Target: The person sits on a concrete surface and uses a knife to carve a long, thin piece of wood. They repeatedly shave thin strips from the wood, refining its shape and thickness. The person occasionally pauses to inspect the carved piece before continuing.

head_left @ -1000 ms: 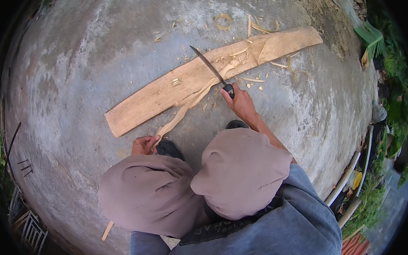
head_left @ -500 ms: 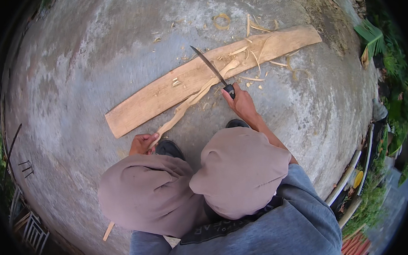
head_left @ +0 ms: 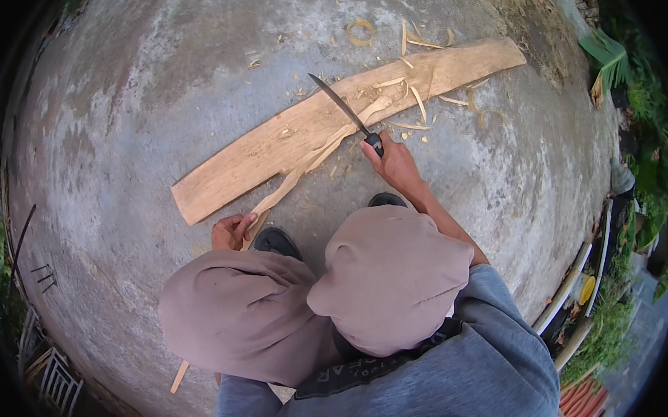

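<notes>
My right hand is closed round the black handle of a knife with a long, dark, slightly curved blade. The blade lies across a pale, wavy wooden strip, over a long wooden plank on the ground. My left hand grips the strip's near end between thumb and fingers, beside the plank's left end. From there the strip slants up to the right onto the plank, its far end resting there. Thin wood shavings lie on and around the plank's right half.
A ring-shaped curl sits on the concrete ground beyond the plank. My dark shoes are close to the plank's near side. Plants and pale pipes border the right. A small wooden piece lies at lower left.
The strip has shifted and turned slightly, with its middle now closer to the plank's edge. My left hand has moved slightly up and left. The knife has hardly moved; some shavings lie differently.
</notes>
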Demonstrator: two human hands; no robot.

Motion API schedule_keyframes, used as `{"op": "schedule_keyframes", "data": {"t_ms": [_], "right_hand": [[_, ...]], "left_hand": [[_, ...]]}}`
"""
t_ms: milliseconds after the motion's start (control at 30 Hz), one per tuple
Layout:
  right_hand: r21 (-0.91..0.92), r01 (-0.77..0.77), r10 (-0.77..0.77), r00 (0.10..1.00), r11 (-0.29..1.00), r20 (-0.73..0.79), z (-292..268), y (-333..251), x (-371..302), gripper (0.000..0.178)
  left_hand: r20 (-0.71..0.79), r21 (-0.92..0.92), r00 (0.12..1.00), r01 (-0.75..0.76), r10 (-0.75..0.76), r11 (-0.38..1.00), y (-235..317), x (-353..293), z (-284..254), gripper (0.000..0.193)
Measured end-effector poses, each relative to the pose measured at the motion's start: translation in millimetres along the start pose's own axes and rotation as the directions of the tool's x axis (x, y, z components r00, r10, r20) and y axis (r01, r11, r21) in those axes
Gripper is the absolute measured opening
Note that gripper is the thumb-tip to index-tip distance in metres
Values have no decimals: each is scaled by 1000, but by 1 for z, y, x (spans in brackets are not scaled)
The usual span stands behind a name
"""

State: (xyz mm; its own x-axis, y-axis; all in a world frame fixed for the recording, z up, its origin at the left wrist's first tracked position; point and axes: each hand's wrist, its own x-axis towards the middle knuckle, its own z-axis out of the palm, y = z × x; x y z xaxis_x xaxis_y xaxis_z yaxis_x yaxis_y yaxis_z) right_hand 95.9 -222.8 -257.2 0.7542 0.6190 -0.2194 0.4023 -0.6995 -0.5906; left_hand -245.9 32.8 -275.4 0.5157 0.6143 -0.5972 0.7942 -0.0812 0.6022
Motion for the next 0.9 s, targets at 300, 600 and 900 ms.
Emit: {"op": "schedule_keyframes", "data": {"t_ms": [300, 600, 900], "right_hand": [[91, -60, 60, 998, 994, -2, -1, -8, -7, 52], [76, -40, 40, 999, 996, -2, 2, -8, -6, 49], [254, 160, -158, 987, 954, -28, -5, -29, -53, 47]], "left_hand": [[205, -159, 970, 166, -132, 973, 25, 5, -21, 43], [213, -145, 969, 161, -128, 976, 29, 2, -21, 44], [303, -348, 948, 19, 93, 937, 57, -2, 10, 39]]}}
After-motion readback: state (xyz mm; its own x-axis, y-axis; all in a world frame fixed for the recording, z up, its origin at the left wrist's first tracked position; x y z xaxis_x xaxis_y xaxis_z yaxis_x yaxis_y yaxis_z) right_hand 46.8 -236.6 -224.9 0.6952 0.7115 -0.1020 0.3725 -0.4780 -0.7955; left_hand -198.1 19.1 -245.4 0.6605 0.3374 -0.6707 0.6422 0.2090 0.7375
